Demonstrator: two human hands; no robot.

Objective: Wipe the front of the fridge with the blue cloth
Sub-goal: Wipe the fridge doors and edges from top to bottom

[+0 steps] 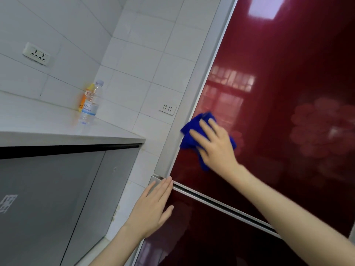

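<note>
The fridge front (284, 104) is glossy dark red glass with a silver frame and fills the right of the head view. My right hand (215, 144) presses the blue cloth (189, 136) flat against the upper door near its left edge, fingers spread and straight. The cloth bunches out past my fingertips and hangs a little below my palm. My left hand (153, 208) rests flat with straight fingers on the lower door's top left corner, fingertips at the silver gap (221, 204) between the two doors.
A white counter (57, 123) over grey cabinet doors (57, 198) stands to the left of the fridge. A clear water bottle (90, 104) and an orange bottle (85, 98) stand on it by the tiled wall. Wall sockets (168, 109) sit on the tiles.
</note>
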